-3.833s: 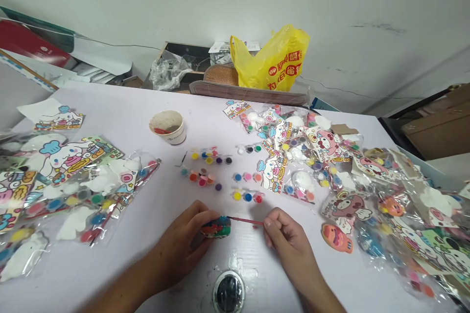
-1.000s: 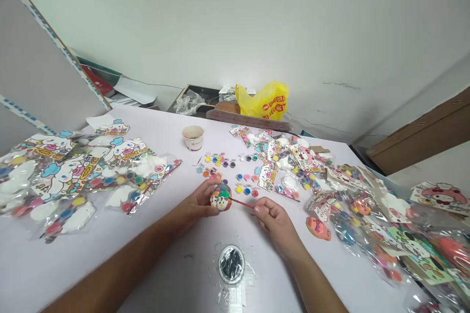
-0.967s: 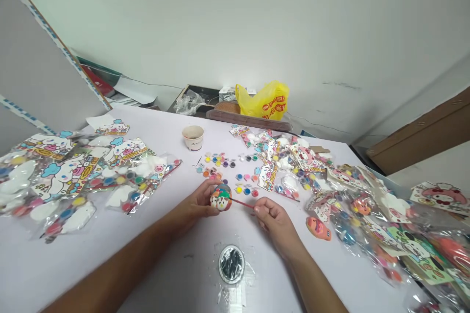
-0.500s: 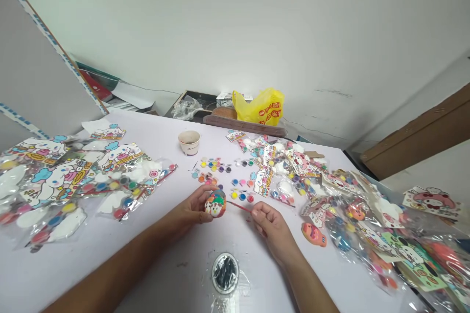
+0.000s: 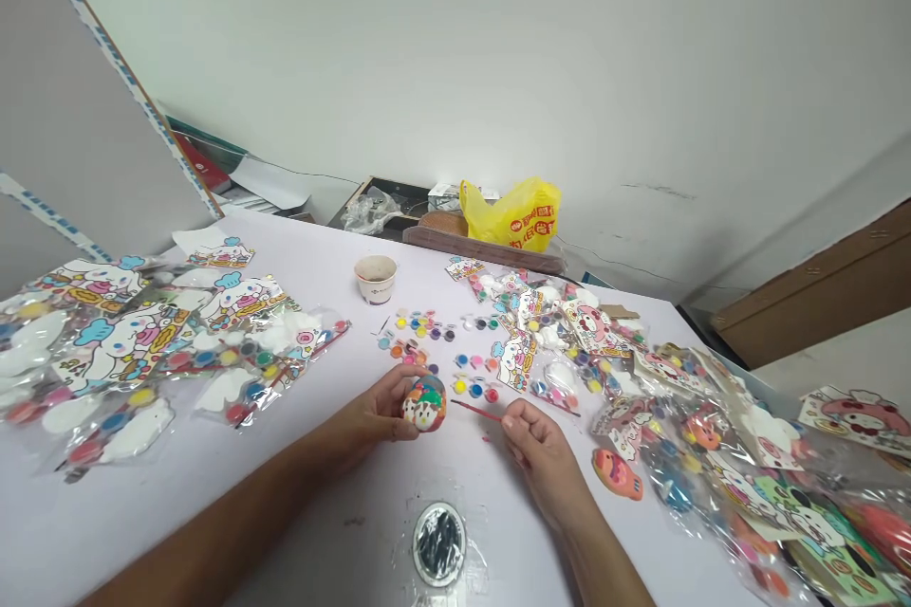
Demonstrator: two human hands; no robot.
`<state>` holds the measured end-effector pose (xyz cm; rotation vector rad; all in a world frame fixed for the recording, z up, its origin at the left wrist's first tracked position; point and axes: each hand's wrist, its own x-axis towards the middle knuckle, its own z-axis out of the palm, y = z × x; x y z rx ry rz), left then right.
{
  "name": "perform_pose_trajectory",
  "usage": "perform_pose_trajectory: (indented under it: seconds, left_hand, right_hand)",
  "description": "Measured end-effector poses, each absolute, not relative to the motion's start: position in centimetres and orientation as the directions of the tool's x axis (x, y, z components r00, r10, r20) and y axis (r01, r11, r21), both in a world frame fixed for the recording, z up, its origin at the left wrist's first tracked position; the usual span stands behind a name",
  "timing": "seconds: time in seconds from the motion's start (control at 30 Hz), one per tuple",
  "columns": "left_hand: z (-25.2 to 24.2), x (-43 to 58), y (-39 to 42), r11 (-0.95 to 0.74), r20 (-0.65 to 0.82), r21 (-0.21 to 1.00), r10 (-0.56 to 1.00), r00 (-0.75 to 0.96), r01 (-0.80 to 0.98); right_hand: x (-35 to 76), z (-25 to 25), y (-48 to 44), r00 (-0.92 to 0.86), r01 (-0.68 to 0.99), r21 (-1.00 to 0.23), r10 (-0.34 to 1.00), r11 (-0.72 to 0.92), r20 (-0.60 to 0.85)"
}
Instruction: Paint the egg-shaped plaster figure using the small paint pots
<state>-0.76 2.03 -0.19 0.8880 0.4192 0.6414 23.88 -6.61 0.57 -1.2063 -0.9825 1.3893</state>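
Over the middle of the white table, my left hand is closed round the edge of a small painted figurine, coloured green, orange, red and white. In my right hand, thumb and fingers pinch a thin red paintbrush. Its dark tip points left at the figurine, with a small gap between them. Just beyond the hands are strips of small paint pots in several colours. A painted orange-pink figure lies on the table to the right of my right hand.
A paper cup stands beyond the paint pots. Clear packets of white figures and paints cover the left side, and more packets fill the right. A round metal-rimmed disc is set near the front. Behind sits a yellow plastic bag.
The brush tip has drawn back slightly from the figurine as my right hand shifted right and down. The whole view has also shifted a little.
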Motion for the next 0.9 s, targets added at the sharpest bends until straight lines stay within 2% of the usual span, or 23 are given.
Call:
perform_pose_trajectory:
  seconds: [0.1,0.2,0.3,0.4,0.6,0.8,0.9]
  left_hand:
    - [-0.2,-0.7,2.0,0.473,-0.078,0.812,0.668,0.740,-0.341]
    - [-0.1,-0.6,2.0,0.477,-0.086,0.810,0.671,0.736,-0.340]
    - [0.1,-0.7,1.9,0.480,-0.102,0.814,0.673,0.733,-0.327]
    - [0.3,-0.8,1.8,0.478,-0.107,0.815,0.680,0.726,-0.328]
    - [-0.3,-0.6,1.9,0.462,-0.079,0.808,0.701,0.709,-0.366]
    - [-0.3,-0.5,1.8,0.437,-0.049,0.813,0.710,0.702,-0.385]
    - [0.2,-0.6,1.7,0.480,-0.099,0.807,0.683,0.723,-0.343]
  right_hand:
    - [23.8,0.5,-6.6,-0.032,-0.172,-0.971,0.986,-0.166,-0.163]
    - [23.8,0.5,-6.4,0.072,-0.140,-0.977,0.983,-0.158,-0.169]
    - [23.9,0.9,-6.2,0.157,-0.221,-0.963,0.970,-0.151,-0.188]
    - [23.7,1.3,-6.1,0.170,-0.343,-0.922,0.953,-0.181,-0.250]
    - [23.4,1.7,-6.1,0.133,-0.486,-0.841,0.932,-0.236,-0.339]
    - [23.8,0.9,-6.6,0.000,-0.458,-0.843,0.948,-0.282,-0.317]
    - [23.7,0.5,-7.2,-0.090,-0.359,-0.871,0.941,-0.335,-0.325]
